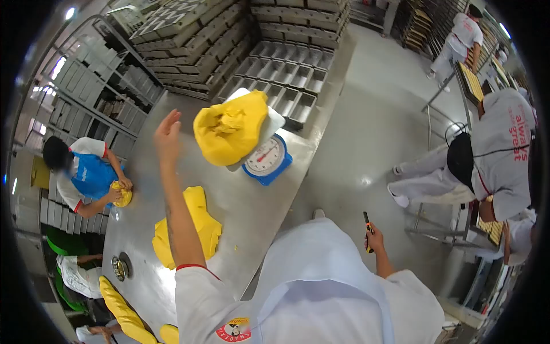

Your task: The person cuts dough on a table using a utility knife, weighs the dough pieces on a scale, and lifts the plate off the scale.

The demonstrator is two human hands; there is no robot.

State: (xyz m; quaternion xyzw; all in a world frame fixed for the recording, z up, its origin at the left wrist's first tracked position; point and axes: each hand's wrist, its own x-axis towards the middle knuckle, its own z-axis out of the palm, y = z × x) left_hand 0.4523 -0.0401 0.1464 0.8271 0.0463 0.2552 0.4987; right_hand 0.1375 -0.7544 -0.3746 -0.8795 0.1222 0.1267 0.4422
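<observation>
A large lump of yellow dough (229, 129) sits on the pan (275, 121) of a blue dial scale (267, 159). To the left of that lump, my left hand (169, 131) is raised over the steel table with its fingers stretched out, holding nothing and apart from the dough. Beneath my left forearm lies another piece of yellow dough (201, 221), partly hidden by the arm. Out to the right, over the floor, my right hand (375, 239) is closed round a utility knife (367, 225) with a dark blade and an orange-and-black handle.
Stacked metal baking pans (286, 69) stand at the table's far end. Across the steel table (143, 149), a person in a blue apron (91, 175) handles dough. More yellow dough (123, 312) lies near the lower left. Co-workers stand by racks and trays (470, 83) at right.
</observation>
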